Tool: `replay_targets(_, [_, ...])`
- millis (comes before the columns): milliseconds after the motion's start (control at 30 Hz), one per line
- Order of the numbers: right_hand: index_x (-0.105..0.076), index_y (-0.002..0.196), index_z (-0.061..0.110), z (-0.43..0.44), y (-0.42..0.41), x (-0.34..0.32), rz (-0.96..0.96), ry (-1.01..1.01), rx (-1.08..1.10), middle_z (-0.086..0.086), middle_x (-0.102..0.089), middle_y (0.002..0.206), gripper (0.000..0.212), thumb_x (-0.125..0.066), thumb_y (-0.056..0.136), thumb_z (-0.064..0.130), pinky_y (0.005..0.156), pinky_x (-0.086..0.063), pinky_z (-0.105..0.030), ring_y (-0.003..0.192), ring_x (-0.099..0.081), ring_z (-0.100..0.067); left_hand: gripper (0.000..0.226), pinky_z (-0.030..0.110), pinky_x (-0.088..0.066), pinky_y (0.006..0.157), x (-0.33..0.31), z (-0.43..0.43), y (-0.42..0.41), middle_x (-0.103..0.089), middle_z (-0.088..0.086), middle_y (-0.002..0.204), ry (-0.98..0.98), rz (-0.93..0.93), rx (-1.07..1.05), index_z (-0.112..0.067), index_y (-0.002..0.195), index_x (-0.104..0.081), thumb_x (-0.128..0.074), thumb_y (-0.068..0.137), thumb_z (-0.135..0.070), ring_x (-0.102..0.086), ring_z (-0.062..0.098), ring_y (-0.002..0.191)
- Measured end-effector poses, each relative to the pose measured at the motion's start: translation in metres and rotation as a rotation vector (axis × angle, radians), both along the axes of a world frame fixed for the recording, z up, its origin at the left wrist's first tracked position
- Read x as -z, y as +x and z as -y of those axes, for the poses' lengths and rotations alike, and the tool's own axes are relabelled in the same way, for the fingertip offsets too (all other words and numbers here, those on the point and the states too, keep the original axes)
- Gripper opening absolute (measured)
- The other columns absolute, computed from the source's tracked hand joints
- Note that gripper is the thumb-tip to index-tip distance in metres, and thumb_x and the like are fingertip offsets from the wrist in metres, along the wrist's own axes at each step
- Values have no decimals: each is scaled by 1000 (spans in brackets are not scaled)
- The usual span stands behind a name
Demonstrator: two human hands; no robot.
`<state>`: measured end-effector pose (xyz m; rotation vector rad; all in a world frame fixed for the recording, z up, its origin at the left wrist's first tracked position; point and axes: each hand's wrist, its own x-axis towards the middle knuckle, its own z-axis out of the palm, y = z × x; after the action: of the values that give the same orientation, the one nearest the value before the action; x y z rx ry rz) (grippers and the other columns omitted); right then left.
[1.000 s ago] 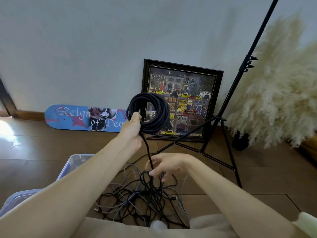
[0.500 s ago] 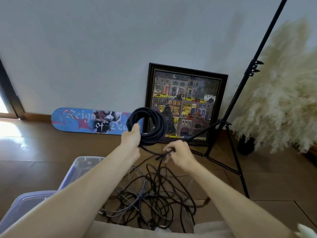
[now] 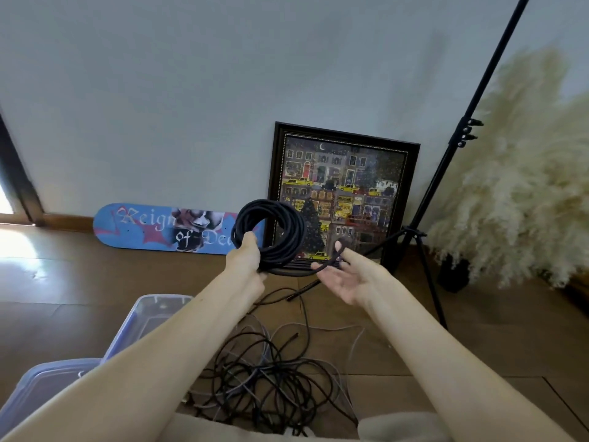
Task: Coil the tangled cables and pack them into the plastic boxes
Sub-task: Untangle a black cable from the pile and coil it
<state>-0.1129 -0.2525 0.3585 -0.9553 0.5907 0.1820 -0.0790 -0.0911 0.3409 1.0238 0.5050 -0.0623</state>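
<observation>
Propped against the wall (image 3: 223,90) at the back: a dark-framed picture (image 3: 344,199) of a night street with yellow cabs, and left of it a blue skateboard deck (image 3: 143,228) lying on its long edge. To the right, a black light stand (image 3: 446,173) with splayed legs, one leg reaching across toward the middle. Beyond it, a mass of cream pampas grass (image 3: 522,173). At far left, a dark door frame (image 3: 16,186) with bright daylight beside it.

Underneath it all, a glossy brown wood floor (image 3: 478,346); above, plain pale wall.

Low in the middle, on the floor: a tangled heap of cables (image 3: 271,378), black and grey. Just left of the heap, a clear plastic box (image 3: 153,311), and nearer the camera a second box (image 3: 41,387), partly hidden by the left forearm crossing in front. Contents hard to make out through the plastic.

Held up in front of the picture: the black cable coil (image 3: 280,237), gripped at its lower left by the left hand (image 3: 243,260), thumb over the front, fingers wrapped behind. From the coil's bottom, a single strand running right across the right hand (image 3: 347,279), turned palm up, fingers spread and slack. Seemingly draped over the fingers rather than pinched, though blurred there. More cable trailing down from the coil toward the heap.
</observation>
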Motion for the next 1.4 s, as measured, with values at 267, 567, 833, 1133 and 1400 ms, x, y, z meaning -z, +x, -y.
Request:
replay_targets(267, [-59, 94, 1, -1, 3, -10, 163, 214, 96, -6, -55, 59, 43, -28, 107, 28, 54, -38, -26, 41, -45, -13, 39, 30, -48, 46, 0, 8, -10, -61, 14, 108, 63, 25, 70, -3, 130, -46, -43, 97, -22, -60, 20, 70])
replay_targets(567, [-54, 85, 8, 22, 14, -13, 332, 208, 206, -3, -49, 59, 36, -29, 106, 23, 53, -35, -24, 49, -40, -13, 20, 29, -47, 44, -8, 8, -16, -58, 13, 82, 214, 54, 240, -1, 106, -50, -43, 96, -17, -59, 24, 72])
replay_targets(833, [-62, 87, 8, 20, 11, -9, 476, -539, -34, -17, -65, 105, 45, -28, 106, 29, 86, -47, -40, 97, -60, -29, 15, 21, -44, 40, -9, 23, -20, -53, 8, 71, 453, 100, 514, -5, 94, -48, -46, 94, -20, -52, 18, 60])
replay_targets(1133, [-65, 114, 14, 9, 0, -14, 419, -214, -231, -14, -68, 108, 45, -26, 106, 36, 84, -57, -43, 94, -68, -23, 20, 17, -34, 36, -10, 22, -27, -37, 5, 61, 596, 156, 535, -11, 76, -41, -44, 95, -17, -38, 18, 52])
replay_targets(1400, [-60, 117, 7, 14, -5, -8, 430, -396, -437, -22, -70, 99, 36, -73, 83, 12, 67, -59, -35, 73, -70, -28, 39, 23, -17, 45, -5, 18, -27, -24, -1, 54, 903, 370, 542, -15, 61, -29, -43, 97, -15, -22, 11, 44])
